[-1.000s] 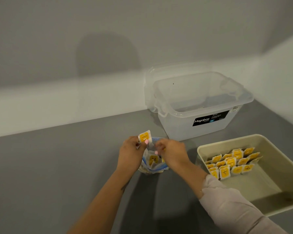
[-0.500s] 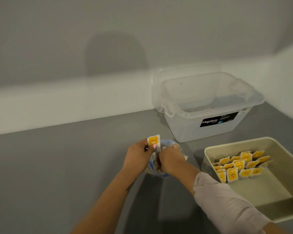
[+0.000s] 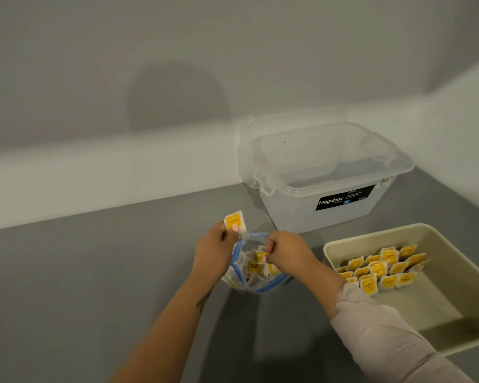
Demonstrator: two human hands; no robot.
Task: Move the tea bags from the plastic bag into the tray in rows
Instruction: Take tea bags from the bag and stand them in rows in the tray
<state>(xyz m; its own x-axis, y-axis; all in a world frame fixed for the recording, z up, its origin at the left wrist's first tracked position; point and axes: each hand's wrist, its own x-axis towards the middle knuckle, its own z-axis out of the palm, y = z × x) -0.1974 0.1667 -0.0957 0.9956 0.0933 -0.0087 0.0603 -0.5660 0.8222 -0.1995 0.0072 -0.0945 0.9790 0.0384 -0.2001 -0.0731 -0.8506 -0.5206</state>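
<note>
My left hand [image 3: 215, 248] pinches one yellow-and-white tea bag [image 3: 235, 222] between thumb and fingers, holding it upright just above the far rim of the plastic bag [image 3: 242, 280]; that hand also sits right against the bag's left edge, can't tell if it grips the rim too. My right hand [image 3: 284, 251] is curled over the bag's mouth, fingertips pinching a second tea bag [image 3: 260, 256] at the top of the pile inside, not clear of the opening. The plastic bag is a clear zip type with a blue strip along its rim, standing open on the grey table [image 3: 80, 286] between my two hands, with more loose tea bags [image 3: 253, 268] jumbled in it. The tray [image 3: 371, 236] is beige, to my right, just beside my right forearm; my pale sleeve [image 3: 385, 335] overlaps its near-left corner in view. Inside the tray, tea bags in rows [image 3: 382, 272] stand leaning against each other along the far-left side, about three rows, yellow labels facing me; the rest of the tray floor is bare. Behind the tray and plastic bag, a clear storage box [image 3: 324, 175] with a black Megabox label sits by the wall, its lid propped behind it.
</note>
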